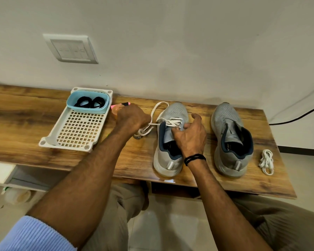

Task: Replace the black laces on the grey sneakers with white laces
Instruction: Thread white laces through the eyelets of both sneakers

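Note:
Two grey sneakers stand toes to the wall on the wooden table (34,115). The left sneaker (168,160) has a white lace (157,107) partly threaded through its eyelets. My left hand (132,117) grips that lace and holds it out to the left of the shoe. My right hand (190,134) rests on the tongue, fingers pinching at an eyelet. The right sneaker (231,140) has no lace. A coiled white lace (266,161) lies to its right. Two black laces (90,102) lie rolled in a blue tub (88,110).
The blue tub sits in a white perforated tray (76,131) at the left. A pink and black object (124,105) lies behind my left hand. A black cable (297,116) runs off the table's right end. The wall is just behind.

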`<state>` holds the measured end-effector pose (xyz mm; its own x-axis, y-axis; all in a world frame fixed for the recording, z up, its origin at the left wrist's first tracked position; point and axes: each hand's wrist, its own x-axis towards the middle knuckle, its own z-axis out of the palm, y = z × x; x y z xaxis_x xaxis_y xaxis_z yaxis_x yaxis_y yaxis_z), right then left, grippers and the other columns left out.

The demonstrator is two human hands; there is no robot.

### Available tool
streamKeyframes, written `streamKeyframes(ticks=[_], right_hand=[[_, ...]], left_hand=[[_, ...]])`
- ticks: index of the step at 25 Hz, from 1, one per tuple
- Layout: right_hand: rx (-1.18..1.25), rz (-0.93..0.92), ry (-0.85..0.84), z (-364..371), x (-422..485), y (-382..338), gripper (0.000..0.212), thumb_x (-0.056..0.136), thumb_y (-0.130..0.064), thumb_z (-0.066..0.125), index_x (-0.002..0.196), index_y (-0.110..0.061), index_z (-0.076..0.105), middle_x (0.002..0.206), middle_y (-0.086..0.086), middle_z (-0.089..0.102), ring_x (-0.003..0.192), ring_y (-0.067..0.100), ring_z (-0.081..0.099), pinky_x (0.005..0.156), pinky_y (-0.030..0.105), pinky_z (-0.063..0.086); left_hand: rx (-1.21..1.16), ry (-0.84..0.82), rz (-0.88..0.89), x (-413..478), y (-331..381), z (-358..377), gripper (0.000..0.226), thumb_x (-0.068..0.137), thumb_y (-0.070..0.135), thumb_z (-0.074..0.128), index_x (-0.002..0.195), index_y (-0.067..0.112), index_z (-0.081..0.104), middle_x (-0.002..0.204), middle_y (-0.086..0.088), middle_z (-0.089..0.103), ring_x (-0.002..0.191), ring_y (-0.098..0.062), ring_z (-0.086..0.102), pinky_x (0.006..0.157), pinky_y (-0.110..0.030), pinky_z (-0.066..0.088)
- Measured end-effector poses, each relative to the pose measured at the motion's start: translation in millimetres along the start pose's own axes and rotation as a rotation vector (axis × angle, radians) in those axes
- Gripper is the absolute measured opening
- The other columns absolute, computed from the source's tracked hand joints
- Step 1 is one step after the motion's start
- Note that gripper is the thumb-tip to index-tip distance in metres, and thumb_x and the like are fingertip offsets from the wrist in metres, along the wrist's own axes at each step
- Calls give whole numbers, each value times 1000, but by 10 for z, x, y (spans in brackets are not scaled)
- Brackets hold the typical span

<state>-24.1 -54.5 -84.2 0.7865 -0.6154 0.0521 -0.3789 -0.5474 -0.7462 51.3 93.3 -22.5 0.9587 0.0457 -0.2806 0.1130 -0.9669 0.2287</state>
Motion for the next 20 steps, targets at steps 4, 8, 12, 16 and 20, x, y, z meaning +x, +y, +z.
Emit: streamKeyframes(ticks=[4,8,12,16,20], right_hand=[[63,45,-1,-108,41,-38,69,74,-26,74,137,-11,49,96,-2,72,102,19,65,89,32,51],[98,55,-17,-147,43,-44,63,76,-28,74,133,-11,53,90,-4,72,98,17,66,87,32,52],[114,29,-16,-133,33,-69,59,76,-26,74,130,-11,54,87,-4,71,94,17,66,84,31,51],[103,27,-36,-154,37,-60,56,77,-25,73,128,-12,55,87,-5,71,95,17,66,84,31,52],[64,66,-83,-194,61,-58,53,80,-29,72,127,-13,56,97,-2,72,102,19,64,82,26,46]], left_hand=[[134,-202,18,-7,36,77,31,88,39,65,77,11,59,69,-2,62,61,-14,58,57,-25,47],[-239,-256,10,88,47,114,30,97,31,58,80,7,62,77,-7,62,59,-15,51,60,-27,45],[-773,-359,-175,89,168,274,51,93,59,59,84,9,65,62,1,54,48,-11,42,39,-17,32],[-1123,-235,-210,225,315,316,20,92,21,68,95,2,68,74,-9,69,46,-10,51,39,-19,35],[-1900,153,-150,345,262,-248,18,97,7,56,83,7,68,73,-6,68,67,-17,63,63,-28,55]])
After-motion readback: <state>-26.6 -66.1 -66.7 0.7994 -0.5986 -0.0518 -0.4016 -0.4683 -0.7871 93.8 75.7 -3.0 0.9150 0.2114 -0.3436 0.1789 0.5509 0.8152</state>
